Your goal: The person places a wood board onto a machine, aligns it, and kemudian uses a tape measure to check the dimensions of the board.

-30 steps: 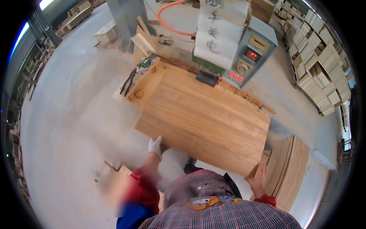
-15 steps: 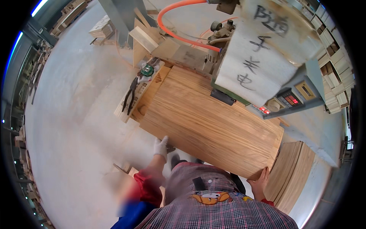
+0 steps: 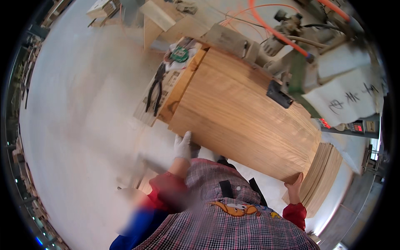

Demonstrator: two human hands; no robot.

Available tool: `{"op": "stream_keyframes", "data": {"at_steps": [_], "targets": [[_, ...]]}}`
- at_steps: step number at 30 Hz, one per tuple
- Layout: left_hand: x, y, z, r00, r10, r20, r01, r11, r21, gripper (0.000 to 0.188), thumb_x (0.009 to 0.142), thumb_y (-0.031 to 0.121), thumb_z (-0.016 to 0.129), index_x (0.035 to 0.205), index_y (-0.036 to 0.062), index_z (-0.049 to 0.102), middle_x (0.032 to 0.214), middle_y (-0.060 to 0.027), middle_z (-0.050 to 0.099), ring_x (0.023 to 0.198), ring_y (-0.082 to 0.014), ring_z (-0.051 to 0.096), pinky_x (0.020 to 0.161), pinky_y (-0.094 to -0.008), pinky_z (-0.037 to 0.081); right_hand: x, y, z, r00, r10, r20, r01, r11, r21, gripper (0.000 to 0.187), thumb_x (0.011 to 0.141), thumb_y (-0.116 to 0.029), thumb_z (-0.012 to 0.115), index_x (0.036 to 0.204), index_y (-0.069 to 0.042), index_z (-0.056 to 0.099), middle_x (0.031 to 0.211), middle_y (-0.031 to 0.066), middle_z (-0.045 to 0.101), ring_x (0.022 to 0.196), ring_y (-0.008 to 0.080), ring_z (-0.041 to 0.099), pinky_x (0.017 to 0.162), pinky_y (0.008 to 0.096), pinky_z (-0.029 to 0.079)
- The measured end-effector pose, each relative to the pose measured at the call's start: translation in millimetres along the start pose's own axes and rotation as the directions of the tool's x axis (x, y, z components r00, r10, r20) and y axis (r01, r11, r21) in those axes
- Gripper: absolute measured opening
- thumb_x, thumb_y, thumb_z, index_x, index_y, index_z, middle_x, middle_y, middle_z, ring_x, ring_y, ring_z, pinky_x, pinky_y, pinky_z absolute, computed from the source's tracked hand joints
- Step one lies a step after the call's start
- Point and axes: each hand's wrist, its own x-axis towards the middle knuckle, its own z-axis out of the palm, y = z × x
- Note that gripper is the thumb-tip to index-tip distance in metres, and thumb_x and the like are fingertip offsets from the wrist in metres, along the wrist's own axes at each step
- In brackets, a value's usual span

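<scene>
The board (image 3: pixel 246 114) lay on the tabletop (image 3: pixel 178 91), long axis slanting toward the stack (image 3: pixel 321 179). My right hand (image 3: pixel 294 188) touched its stack-side corner, my left hand (image 3: pixel 182 146) its edge farther off; I couldn't tell the fingers' (image 3: pixel 300 179) opening or hold.

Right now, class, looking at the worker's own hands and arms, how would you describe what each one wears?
The left hand wears a white glove; the left sleeve is red, with blurred blue farther up. The right hand shows no glove, and the right sleeve is red.
</scene>
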Motion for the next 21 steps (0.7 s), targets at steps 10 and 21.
{"op": "stream_keyframes", "data": {"at_steps": [10,21], "targets": [[15.8,18.2,-27.2,0.998,0.046,0.050,-0.041,0.994,-0.104,0.034,0.086,0.022,0.055,0.112,0.0070,0.041,0.092,-0.0067,0.056,0.066,-0.0166,0.059,0.047,-0.0282,0.049,9.9,-5.1,23.5,0.997,0.047,0.054,-0.054,0.990,0.128,0.108,0.048,0.008,0.070,0.138,0.001,0.010,0.134,0.0140,0.023,0.123,0.0271,0.029,0.097,0.0332,0.037],[28.3,5.7,-36.6,0.989,0.110,0.097,-0.104,0.993,-0.062,0.035,0.087,0.025,0.053,0.113,0.0060,0.038,0.093,-0.0082,0.055,0.068,-0.0177,0.059,0.051,-0.0293,0.051,12.9,-16.1,17.8,0.989,0.017,0.149,-0.047,0.978,0.204,0.108,0.050,0.010,0.067,0.140,-0.005,0.008,0.135,0.0101,0.025,0.124,0.0238,0.032,0.096,0.0323,0.036]]}}
